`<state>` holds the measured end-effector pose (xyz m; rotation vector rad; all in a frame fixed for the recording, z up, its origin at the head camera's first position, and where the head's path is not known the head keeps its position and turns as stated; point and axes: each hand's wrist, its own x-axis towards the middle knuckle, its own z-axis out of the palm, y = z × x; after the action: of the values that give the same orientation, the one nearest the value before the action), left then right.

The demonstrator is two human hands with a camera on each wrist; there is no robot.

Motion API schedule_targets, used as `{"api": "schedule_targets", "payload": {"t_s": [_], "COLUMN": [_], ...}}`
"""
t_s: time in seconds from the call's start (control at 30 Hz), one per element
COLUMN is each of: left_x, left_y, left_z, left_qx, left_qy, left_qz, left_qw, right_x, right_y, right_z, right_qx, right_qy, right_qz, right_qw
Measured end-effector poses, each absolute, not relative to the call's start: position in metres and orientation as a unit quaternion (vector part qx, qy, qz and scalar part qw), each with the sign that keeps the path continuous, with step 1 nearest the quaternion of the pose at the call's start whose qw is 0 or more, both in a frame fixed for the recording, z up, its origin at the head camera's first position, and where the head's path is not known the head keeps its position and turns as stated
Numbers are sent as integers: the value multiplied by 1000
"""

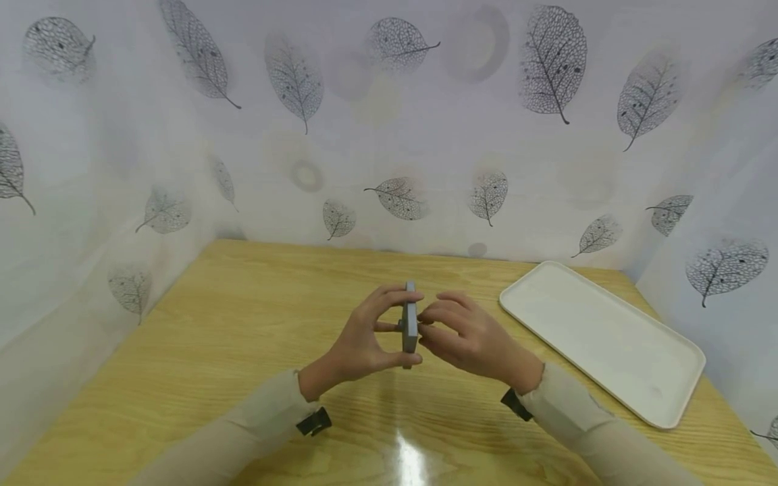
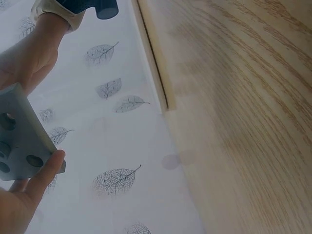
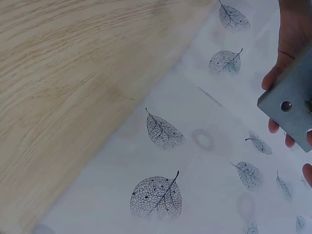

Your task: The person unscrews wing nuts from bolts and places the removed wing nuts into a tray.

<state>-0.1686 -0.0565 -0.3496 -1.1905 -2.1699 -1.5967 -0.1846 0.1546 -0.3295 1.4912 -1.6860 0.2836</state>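
My left hand (image 1: 358, 334) grips a grey rectangular plate (image 1: 410, 329) by its top and bottom edges, holding it upright and edge-on above the table. Round holes go through the plate (image 2: 29, 134), and a round stud (image 2: 4, 150) projects from its left face, where one left finger reaches it. My right hand (image 1: 471, 334) is at the opposite face, fingers bent and fingertips close to the surface. Near them a small brassy piece (image 3: 308, 106) shows on the plate at the right wrist view's edge. I cannot tell whether the right fingertips pinch it.
A white rectangular tray (image 1: 602, 337) lies at the right on the wood-grain table (image 1: 273, 290). White cloth walls (image 1: 425, 135) printed with leaves surround the back and sides. Black straps (image 1: 314, 421) sit on both wrists.
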Motion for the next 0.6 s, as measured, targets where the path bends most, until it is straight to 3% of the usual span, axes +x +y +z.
{"api": "schedule_targets", "payload": {"t_s": [0.23,0.6], "left_x": [-169,-168], "left_y": [-56,-55], "left_z": [-351,-350], "left_qx": [-398,-393], "left_qy": [-738,-739], "left_qz": [-536,-539], "left_qw": [100,96], "right_x": [-181,-177], "right_y": [154,156], "right_z": [-330,-328], "right_qx": [607,586], "right_qy": [-643,-659], "right_qz": [119,160], "right_qw": [451,444]}}
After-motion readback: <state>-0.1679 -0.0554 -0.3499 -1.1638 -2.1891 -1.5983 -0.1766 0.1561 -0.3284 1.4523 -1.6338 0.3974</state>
